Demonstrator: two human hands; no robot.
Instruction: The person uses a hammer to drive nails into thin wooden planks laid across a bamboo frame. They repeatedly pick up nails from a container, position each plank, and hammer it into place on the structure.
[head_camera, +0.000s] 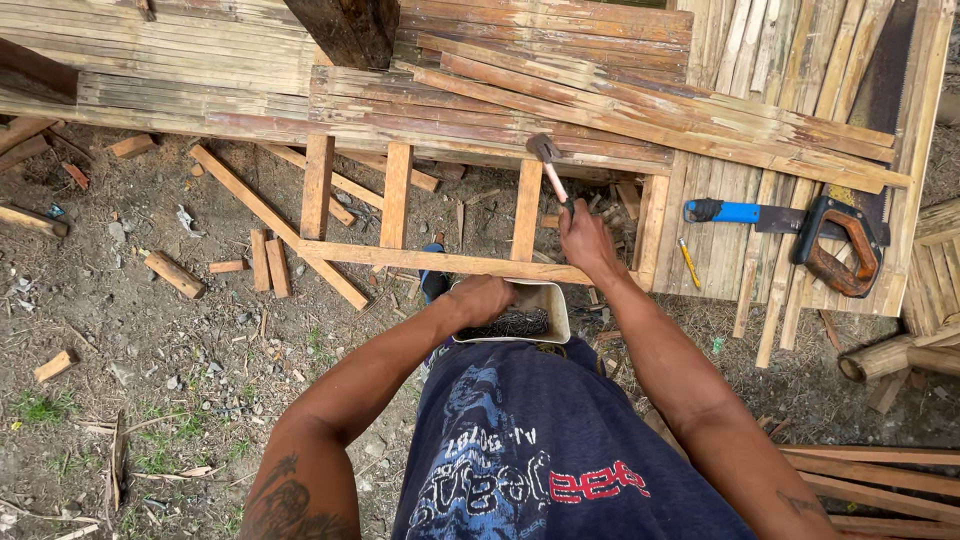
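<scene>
My right hand grips the wooden handle of a hammer, whose metal head points up toward the bamboo slats. My left hand reaches into a white rectangular container full of dark nails that rests just in front of my body. Both hands are above a wooden frame rail that joins three upright battens.
Flattened bamboo panels cover the frame above. On the slatted panel at right lie a handsaw with an orange-brown handle, a blue-handled tool and a yellow pencil. Wood offcuts litter the dirt at left; bamboo poles lie at right.
</scene>
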